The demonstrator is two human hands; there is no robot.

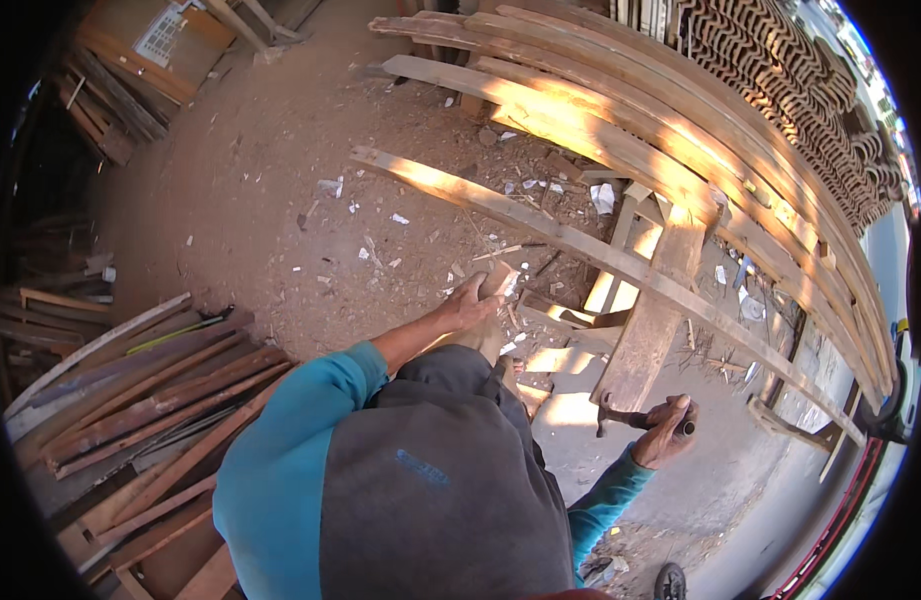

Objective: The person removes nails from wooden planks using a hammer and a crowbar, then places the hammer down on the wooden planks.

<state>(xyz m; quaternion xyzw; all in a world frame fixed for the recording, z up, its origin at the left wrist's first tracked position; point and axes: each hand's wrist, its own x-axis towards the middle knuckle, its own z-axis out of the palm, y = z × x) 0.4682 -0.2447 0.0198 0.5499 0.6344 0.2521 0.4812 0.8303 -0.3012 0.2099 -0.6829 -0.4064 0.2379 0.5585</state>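
My left hand (472,301) reaches forward past my knee and grips a small pale wooden block (500,279) just above the dirt ground. My right hand (668,428) is out to the right, closed around the handle of a hammer (620,414) whose dark head points left, near the foot of a wooden bench board (648,320). A long sunlit plank (540,225) runs across the bench just beyond both hands. My blue sleeves and grey vest fill the lower middle.
Long planks (620,130) are stacked across the upper right, with rows of roof tiles (780,70) behind them. A pile of reddish boards (150,400) lies at my left. Wood chips and scraps litter the dirt ground (280,200).
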